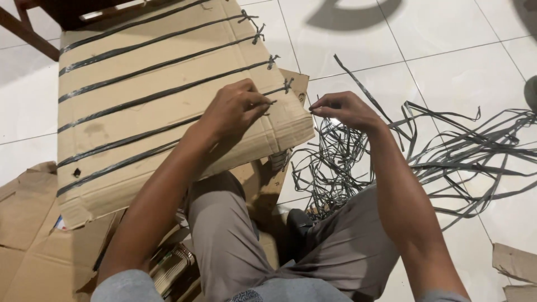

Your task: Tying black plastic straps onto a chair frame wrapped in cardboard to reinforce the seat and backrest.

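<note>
1. The dark strap (168, 92) I am working on runs across the top of the cardboard box (112, 112), and its free end sits right under my left grip (238, 109), near the box's right edge.
2. My left grip is closed, thumb and fingers pinching that strap end against the cardboard.
3. My right grip (344, 109) is also pinched shut on a thin dark strand just off the box's corner, close beside the left grip and not touching it.
4. Further straps lie parallel across the box beyond the left grip, each ending in a small knot (273, 60) along the right edge.
5. Past the right grip, a loose tangle of strap pieces (447, 151) spreads over the white tiled floor (447, 45).
6. Flattened cardboard sheets (28, 240) lie below the left forearm.
7. Both forearms reach forward from my grey-trousered knees; the left wrist bends down onto the box, the right hangs level.
8. A dark object (299, 221) between my legs is hard to make out, and the box's far end is cut off.
</note>
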